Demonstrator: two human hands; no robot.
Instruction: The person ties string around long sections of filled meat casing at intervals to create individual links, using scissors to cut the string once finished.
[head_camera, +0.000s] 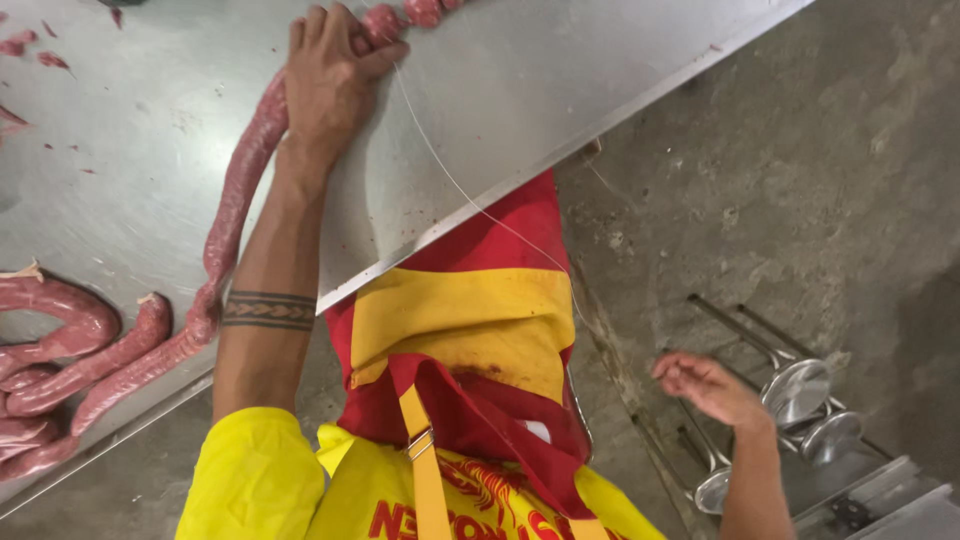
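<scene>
My left hand (335, 75) rests near the top centre of the frame on the steel desk (560, 70), palm down, its fingers (318, 25) pressed together and curled over the end of a long raw sausage (235, 200), pinning it against the metal. That sausage runs from under my hand down toward the lower left, passing beside my tattooed forearm, and joins a heap of coiled sausage (55, 340) at the left edge of the frame. Just past my fingertips, at the very top edge, a few short rounded links (420, 12) lie in a row. A thin white string (450, 175) leads from my thumb across the bare steel, over the desk's edge and down toward the right across my red and yellow apron (470, 320). My right hand (705, 385) hangs off the desk at the lower right, over the concrete floor (800, 180), fingers loosely curled; I cannot tell whether it is pinching the string's far end. Just beside it, on the floor, lie several steel funnel-shaped tubes (795, 385). Small scraps of meat (30, 45) dot the upper left of the desk.
</scene>
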